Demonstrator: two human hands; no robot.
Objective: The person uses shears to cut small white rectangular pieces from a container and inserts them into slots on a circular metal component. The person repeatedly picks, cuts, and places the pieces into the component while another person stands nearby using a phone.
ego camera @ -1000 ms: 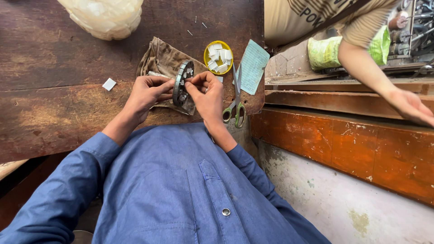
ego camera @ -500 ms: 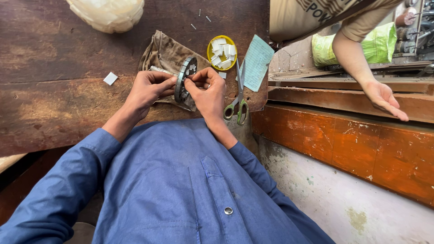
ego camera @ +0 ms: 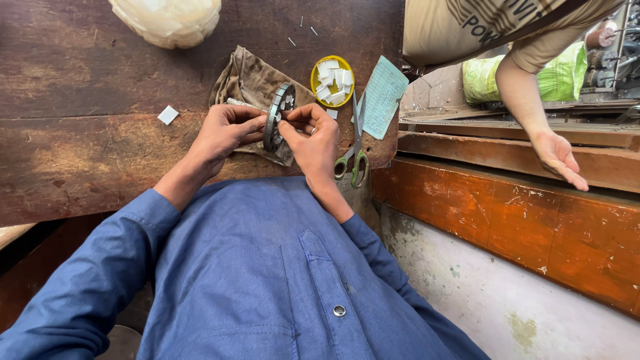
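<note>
Your left hand (ego camera: 223, 130) and right hand (ego camera: 313, 137) stay clamped on the dark slotted metal ring (ego camera: 277, 117); at three o'clock, the co-worker's hand (ego camera: 557, 157) has dropped lower.

A dark, worn wooden tabletop (ego camera: 100, 133) fills the upper left, its surface scratched and rubbed pale in patches, with daylight falling evenly across it. Right of the tabletop runs a heavy orange-brown painted wooden beam (ego camera: 520, 220), chipped and scuffed along its face. Below that beam stands a pale plastered wall (ego camera: 507, 313), stained with greenish and grey blotches. Beyond the tabletop's right end, a second wooden ledge (ego camera: 467, 143) lies behind the beam, and metal machine parts (ego camera: 617, 60) crowd the far upper right corner.
</note>
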